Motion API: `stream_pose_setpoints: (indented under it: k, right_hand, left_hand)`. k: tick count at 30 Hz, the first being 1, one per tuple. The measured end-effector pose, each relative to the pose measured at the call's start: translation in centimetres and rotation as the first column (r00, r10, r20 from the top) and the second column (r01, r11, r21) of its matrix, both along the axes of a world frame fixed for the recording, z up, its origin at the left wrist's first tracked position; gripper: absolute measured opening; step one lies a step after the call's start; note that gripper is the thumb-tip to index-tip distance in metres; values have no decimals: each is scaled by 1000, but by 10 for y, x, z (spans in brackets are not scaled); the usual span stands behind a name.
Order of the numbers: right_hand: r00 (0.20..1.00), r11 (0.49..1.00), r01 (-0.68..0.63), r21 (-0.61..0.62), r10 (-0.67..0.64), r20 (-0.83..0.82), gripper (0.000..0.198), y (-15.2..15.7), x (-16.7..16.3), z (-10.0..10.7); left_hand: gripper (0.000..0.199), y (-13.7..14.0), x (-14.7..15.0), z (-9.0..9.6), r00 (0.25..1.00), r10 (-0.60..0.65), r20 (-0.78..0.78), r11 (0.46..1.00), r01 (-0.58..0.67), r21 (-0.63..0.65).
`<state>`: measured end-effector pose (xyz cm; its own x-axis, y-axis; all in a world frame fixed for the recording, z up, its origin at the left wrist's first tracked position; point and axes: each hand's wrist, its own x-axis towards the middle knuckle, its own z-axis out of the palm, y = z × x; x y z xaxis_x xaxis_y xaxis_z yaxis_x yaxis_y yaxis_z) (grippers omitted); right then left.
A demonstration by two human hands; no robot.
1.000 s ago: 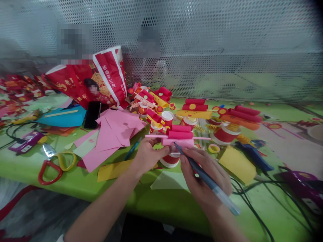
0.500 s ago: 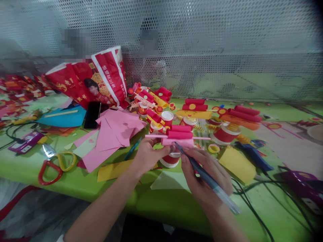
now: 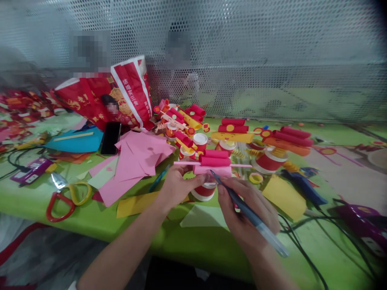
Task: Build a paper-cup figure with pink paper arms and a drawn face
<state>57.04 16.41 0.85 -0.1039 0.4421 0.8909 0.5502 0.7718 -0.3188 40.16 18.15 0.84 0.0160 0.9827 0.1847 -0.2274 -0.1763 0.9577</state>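
Observation:
My left hand (image 3: 177,183) pinches the left end of a paper figure (image 3: 213,171) made of a pink roll with two red rolls above it and a thin pink strip running across. Under the figure is a red and white paper cup (image 3: 204,191). In my right hand (image 3: 246,201) is a dark grey pen (image 3: 256,223), its tip against or close to the front of the pink roll. The underside of the left fingers is hidden behind the figure. Similar finished-looking figures (image 3: 232,133) in yellow and red stand just behind.
Pink paper sheets (image 3: 136,157), a black phone (image 3: 111,138) and a red bag (image 3: 99,98) lie or stand to the left. Scissors (image 3: 62,201) rest near the front edge. Purple glue-gun-like devices (image 3: 361,227) with cables (image 3: 305,257) sit right. A perforated metal screen (image 3: 256,52) stands behind.
The pen tip has shifted very slightly to the right on the pink roll. My left hand and the figure hold nearly the same position.

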Motion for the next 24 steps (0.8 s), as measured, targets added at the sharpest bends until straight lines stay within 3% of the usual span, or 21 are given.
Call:
stream_pose_setpoints:
  k: [24]
  right_hand:
    - [999, 1000, 30, -8, -30, -38, 28, -4, 1, 1]
  left_hand:
    - [35, -1, -2, -1, 1000, -9, -15, 1000, 9, -3]
